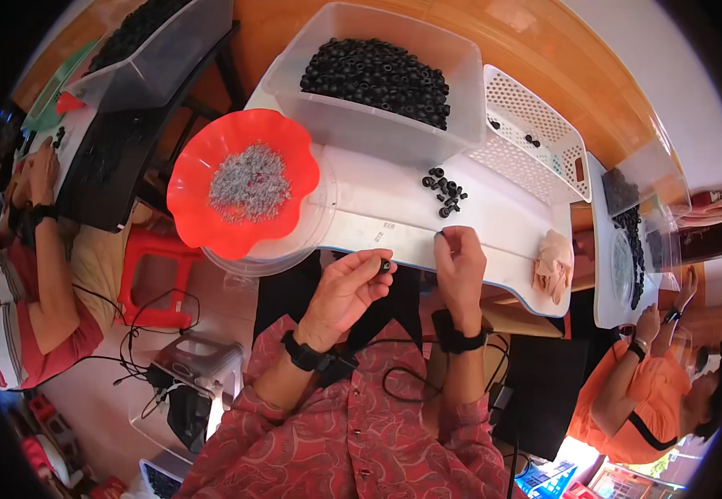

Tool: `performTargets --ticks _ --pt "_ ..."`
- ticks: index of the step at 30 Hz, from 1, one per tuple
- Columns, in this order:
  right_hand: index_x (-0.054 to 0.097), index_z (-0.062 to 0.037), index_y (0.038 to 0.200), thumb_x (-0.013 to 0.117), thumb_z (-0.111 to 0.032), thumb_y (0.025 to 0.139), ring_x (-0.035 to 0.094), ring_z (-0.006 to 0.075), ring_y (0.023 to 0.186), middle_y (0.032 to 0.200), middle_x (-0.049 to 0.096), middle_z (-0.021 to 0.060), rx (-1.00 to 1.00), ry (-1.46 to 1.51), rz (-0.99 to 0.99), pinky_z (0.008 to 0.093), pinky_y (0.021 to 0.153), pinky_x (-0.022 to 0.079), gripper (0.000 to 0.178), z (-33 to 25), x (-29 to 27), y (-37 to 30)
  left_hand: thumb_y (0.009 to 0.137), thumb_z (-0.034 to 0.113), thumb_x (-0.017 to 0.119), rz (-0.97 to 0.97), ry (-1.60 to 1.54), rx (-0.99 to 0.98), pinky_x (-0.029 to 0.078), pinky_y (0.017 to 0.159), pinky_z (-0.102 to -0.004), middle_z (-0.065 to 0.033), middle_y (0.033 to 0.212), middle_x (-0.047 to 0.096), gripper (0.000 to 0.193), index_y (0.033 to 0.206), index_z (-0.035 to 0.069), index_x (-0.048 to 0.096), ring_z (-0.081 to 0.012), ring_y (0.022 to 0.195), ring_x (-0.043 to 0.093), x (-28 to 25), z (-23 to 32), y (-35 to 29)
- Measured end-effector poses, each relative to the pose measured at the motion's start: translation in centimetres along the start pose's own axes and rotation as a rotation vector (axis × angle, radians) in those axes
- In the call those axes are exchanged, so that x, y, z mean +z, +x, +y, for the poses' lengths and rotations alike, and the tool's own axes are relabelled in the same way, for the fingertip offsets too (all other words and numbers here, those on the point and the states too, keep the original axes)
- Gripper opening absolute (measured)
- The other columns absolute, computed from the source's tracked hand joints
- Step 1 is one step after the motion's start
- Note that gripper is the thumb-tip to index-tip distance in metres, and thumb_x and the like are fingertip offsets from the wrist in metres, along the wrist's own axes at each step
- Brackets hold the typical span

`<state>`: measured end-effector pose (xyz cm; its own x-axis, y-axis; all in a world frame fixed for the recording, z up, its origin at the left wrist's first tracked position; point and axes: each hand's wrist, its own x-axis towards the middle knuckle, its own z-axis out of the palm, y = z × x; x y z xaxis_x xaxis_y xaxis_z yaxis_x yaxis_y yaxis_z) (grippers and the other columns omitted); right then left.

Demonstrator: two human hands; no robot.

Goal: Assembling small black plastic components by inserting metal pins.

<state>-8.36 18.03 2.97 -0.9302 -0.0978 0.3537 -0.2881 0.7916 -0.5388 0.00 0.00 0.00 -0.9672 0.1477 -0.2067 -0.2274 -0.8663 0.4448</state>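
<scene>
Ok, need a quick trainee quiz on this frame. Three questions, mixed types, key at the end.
1. True or false: the left hand has a small black part between its fingers.

2. What is heaped in the wavy-edged red bowl?
A) black rings
B) small greyish, see-through pieces
C) crumpled cloth

3. Fill in: the crumpled pale-pink bundle lies near the ____ end of the white worktable (left or right).

Key: 1. True. 2. B. 3. Right.
</scene>
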Motion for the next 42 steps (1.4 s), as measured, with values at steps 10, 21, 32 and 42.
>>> performTargets --ticks 10,21,32,42 --pt "0.063 -0.0014 0.103 0.067 -0.002 0.088 0.057 0.0064 0.080 0.094 0.063 0.0008 0.348 1.249 -0.313 0.0199 0.069 0.046 0.016 -3.1 -0.5 -3.4 0.098 0.012 0.055 0.014 -0.095 0.000 0.054 0.072 -0.0240 -0.0097 0.099 0.064 0.027 0.119 -0.004 0.058 -0.0142 0.084 0.063 1.3 -0.2 0.3" --pt "0.062 -0.0013 0.102 0.065 0.003 0.088 0.059 0.0082 0.087 0.095 0.063 0.0011 0.260 1.250 -0.318 0.0219 0.079 0.049 0.015 -3.8 -0.3 -3.8 0.098 0.013 0.056 0.028 -0.083 0.034 0.054 0.070 -0.0240 -0.0078 0.094 0.066 0.027 0.119 -0.004 0.059 -0.0128 0.081 0.064 1.9 0.0 0.0" --pt "0.062 -0.0017 0.101 0.066 0.002 0.088 0.059 0.0086 0.089 0.098 0.061 0.0001 0.257 1.209 -0.282 0.0223 0.081 0.048 0.014 -3.8 0.4 -4.0 0.097 0.013 0.058 0.023 -0.050 0.061 0.056 0.072 -0.0236 -0.0062 0.096 0.067 0.024 0.116 -0.001 0.062 -0.0119 0.083 0.066 1.8 0.0 0.0" --pt "0.063 0.0007 0.099 0.066 0.003 0.087 0.058 0.0096 0.090 0.101 0.058 0.0034 0.135 1.030 -0.238 0.0227 0.080 0.048 0.013 -4.3 -0.3 -4.0 0.095 0.013 0.060 0.034 -0.013 0.088 0.056 0.070 -0.0233 -0.0053 0.094 0.067 0.024 0.115 0.000 0.063 -0.0116 0.081 0.065 1.8 -0.3 -0.1"
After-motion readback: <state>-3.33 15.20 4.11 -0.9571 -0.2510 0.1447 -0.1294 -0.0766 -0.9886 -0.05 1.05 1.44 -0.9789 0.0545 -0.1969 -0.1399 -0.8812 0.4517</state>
